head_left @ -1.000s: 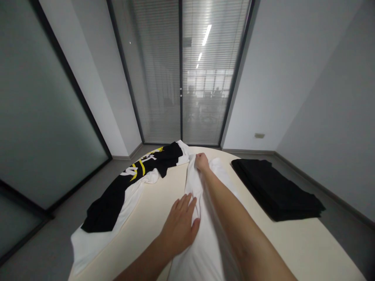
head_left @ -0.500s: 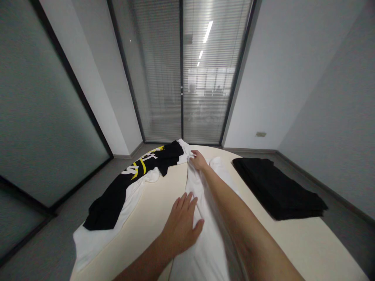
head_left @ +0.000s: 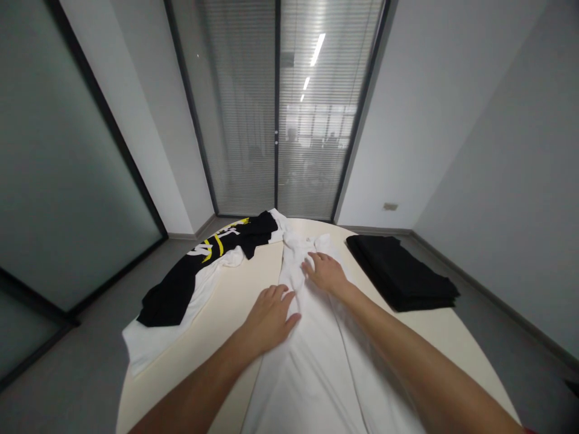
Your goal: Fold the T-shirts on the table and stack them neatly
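A long white garment (head_left: 312, 355), which looks like a pair of trousers, lies lengthwise on the round table, with a small button near its far end. On its left edge my left hand (head_left: 270, 316) rests palm down, fingers apart. My right hand (head_left: 326, 272) lies farther up the same garment, fingers loosely spread on the cloth near the buttoned end. Neither hand grips anything. Part of the garment's right side is hidden under my right forearm.
Along the table's (head_left: 226, 325) left edge lie a black shirt (head_left: 174, 293) with white and yellow print and a white garment (head_left: 151, 345) beneath it. Folded black cloth (head_left: 402, 271) is stacked at the right. A glass partition with blinds (head_left: 312, 157) stands beyond.
My right hand has let go of the garment's far left corner and come nearer and to the right. The garment lies flatter and wider. My left hand stays at its left edge.
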